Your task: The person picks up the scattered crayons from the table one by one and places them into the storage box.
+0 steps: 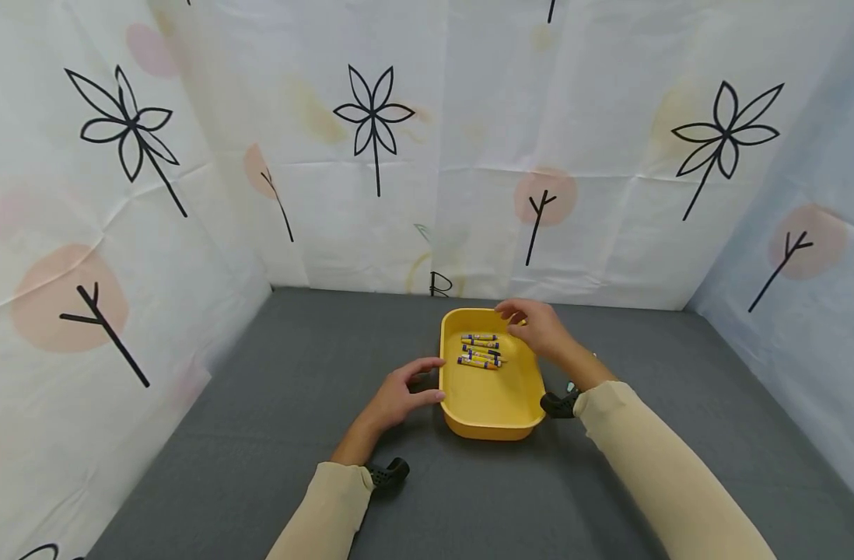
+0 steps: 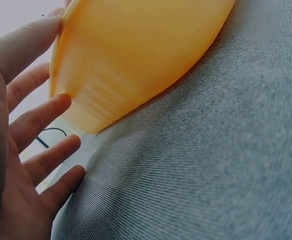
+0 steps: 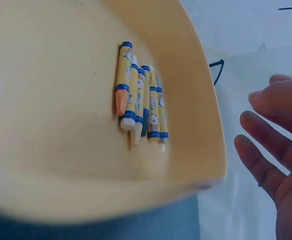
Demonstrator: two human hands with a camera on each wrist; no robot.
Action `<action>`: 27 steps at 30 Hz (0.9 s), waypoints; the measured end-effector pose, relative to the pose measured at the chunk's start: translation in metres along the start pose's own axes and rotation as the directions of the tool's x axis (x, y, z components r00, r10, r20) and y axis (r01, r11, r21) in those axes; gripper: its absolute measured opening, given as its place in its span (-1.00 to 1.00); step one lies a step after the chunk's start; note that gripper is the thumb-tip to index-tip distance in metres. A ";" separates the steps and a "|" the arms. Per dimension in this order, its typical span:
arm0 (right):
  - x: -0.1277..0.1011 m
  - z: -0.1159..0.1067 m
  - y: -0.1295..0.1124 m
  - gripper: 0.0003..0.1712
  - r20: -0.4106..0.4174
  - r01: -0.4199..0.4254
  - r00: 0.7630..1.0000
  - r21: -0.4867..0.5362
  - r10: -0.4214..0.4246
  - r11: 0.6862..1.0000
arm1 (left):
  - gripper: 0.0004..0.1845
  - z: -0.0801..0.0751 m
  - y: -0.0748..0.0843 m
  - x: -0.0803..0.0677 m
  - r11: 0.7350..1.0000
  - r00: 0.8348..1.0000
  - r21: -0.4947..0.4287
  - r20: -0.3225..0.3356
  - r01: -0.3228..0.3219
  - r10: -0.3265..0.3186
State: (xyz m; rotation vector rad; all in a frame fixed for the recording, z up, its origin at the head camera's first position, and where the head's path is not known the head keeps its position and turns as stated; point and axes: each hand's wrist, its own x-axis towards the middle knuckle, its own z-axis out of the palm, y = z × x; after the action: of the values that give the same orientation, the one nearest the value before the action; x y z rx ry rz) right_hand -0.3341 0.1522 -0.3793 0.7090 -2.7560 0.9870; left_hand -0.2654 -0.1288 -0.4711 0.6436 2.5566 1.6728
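left hand (image 1: 397,398) spread, touching the tray (image 1: 497,400) at nine o'clock; right hand (image 1: 537,330) loosely spread at one: a light, level touch should stop the crayons (image 1: 481,351) rolling!

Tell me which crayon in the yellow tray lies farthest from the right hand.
The orange-tipped crayon, the lowest one in the head view. Every other one lies nearer the right hand; its immediate neighbour has a white tip.

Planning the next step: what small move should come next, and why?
Probably ease the right grip onto the rim of the tray: it looks empty, the crayons lie inside, and the left grip is at the left side.
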 end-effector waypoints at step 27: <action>-0.072 -0.023 0.072 -0.55 -0.052 -0.053 0.998 -0.142 0.046 0.989 | -0.45 -0.002 -0.001 -0.002 1.000 1.000 0.021 0.000 0.001 -0.001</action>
State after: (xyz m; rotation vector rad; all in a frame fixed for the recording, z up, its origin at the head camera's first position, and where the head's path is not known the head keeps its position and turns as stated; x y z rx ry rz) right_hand -0.3060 0.2434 -0.4217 0.5899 -2.7794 0.7937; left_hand -0.2642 -0.1314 -0.4713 0.6432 2.5773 1.6487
